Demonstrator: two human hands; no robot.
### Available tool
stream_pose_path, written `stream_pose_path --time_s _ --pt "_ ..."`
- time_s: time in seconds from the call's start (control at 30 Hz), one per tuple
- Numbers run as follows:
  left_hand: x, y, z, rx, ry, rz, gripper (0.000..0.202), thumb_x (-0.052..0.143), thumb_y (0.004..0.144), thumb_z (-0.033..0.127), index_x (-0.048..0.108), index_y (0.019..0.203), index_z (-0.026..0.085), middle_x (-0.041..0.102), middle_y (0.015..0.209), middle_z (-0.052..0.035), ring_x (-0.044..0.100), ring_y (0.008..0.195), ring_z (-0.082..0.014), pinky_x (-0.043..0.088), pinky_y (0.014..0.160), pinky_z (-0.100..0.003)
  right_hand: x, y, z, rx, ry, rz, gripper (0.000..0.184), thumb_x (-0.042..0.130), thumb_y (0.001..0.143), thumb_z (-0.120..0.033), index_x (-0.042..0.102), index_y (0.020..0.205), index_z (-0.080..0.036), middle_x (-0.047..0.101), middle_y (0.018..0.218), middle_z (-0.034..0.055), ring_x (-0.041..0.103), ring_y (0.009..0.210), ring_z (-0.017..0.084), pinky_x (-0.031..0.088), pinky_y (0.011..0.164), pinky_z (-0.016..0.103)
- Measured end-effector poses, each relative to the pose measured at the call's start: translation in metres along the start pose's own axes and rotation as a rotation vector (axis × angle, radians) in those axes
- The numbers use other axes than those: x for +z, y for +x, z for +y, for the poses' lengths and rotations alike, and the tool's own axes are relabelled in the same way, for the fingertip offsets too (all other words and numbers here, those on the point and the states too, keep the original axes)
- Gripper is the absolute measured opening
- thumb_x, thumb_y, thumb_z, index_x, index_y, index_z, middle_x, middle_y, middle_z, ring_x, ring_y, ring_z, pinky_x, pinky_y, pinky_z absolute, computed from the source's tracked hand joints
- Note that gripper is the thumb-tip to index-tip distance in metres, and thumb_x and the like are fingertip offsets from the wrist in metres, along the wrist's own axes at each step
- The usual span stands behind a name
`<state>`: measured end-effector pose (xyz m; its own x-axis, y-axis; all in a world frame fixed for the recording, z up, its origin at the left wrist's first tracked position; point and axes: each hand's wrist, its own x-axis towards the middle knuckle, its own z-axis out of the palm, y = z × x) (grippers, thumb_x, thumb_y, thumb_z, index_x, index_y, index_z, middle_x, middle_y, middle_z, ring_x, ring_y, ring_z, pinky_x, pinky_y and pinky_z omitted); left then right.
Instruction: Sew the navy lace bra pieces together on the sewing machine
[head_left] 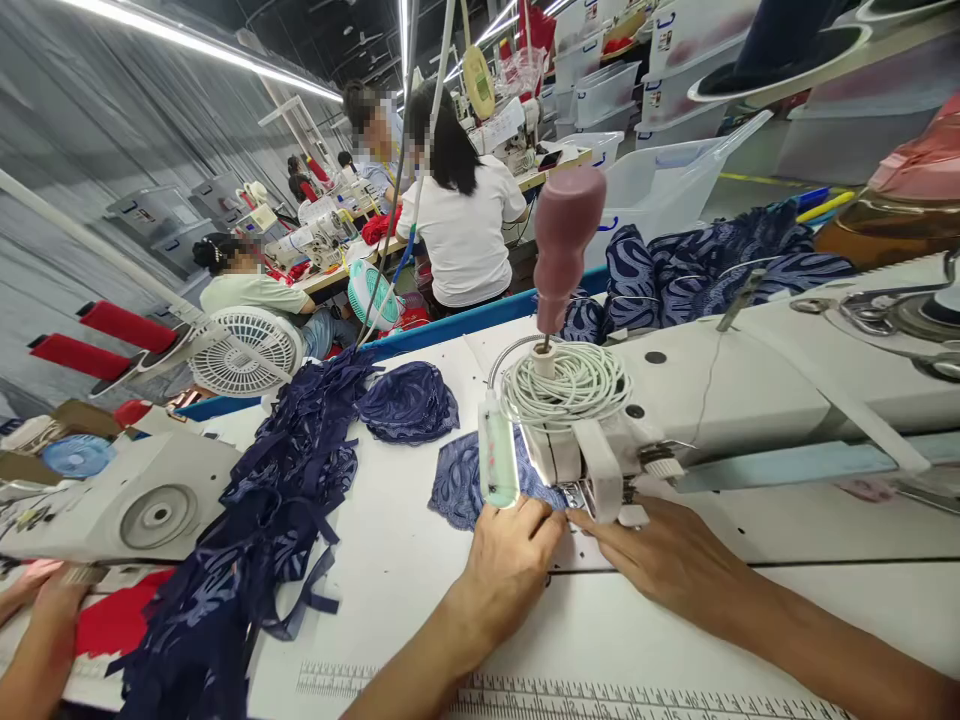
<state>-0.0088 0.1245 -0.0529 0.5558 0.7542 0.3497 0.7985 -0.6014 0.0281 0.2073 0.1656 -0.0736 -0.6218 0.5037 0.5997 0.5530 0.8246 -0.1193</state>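
My left hand rests on the white table with its fingers curled, pressing a piece of navy patterned fabric just in front of the needle area of the white sewing machine. My right hand lies flat beside it, fingers stretched toward the presser foot, which partly hides the fingertips. A small lamp shines on the spot. A coil of white cord and a mauve thread cone sit on top of the machine.
A long heap of navy fabric pieces runs along the table's left. Another machine and someone's hand on red cloth are at far left. A small fan stands behind. Other workers sit at benches beyond. A ruler strip marks the front edge.
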Motion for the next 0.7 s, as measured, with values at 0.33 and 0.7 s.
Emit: stream_pose_path --time_s 0.33,0.7 --pt "0.012 -0.004 0.003 -0.036 0.008 0.107 0.041 0.046 0.079 -0.001 0.062 0.113 0.017 0.071 0.098 -0.0066 0.065 0.093 -0.0235 0.048 0.104 -0.053 0.008 -0.012 0.007 0.111 0.118 -0.006 0.037 0.038 0.102 -0.017 0.072 0.088 -0.021 0.063 0.079 0.0044 0.054 0.060 0.012 0.043 0.057 0.026" --pt "0.008 -0.006 0.001 -0.056 -0.045 0.143 0.045 0.041 0.077 -0.007 0.063 0.107 0.018 0.070 0.089 -0.0044 0.065 0.081 -0.0178 0.055 0.085 -0.039 0.015 -0.015 0.003 0.044 -0.051 0.013 0.041 0.039 0.094 -0.009 0.072 0.114 -0.023 0.058 0.071 0.0041 0.053 0.063 0.017 0.037 0.053 0.027"
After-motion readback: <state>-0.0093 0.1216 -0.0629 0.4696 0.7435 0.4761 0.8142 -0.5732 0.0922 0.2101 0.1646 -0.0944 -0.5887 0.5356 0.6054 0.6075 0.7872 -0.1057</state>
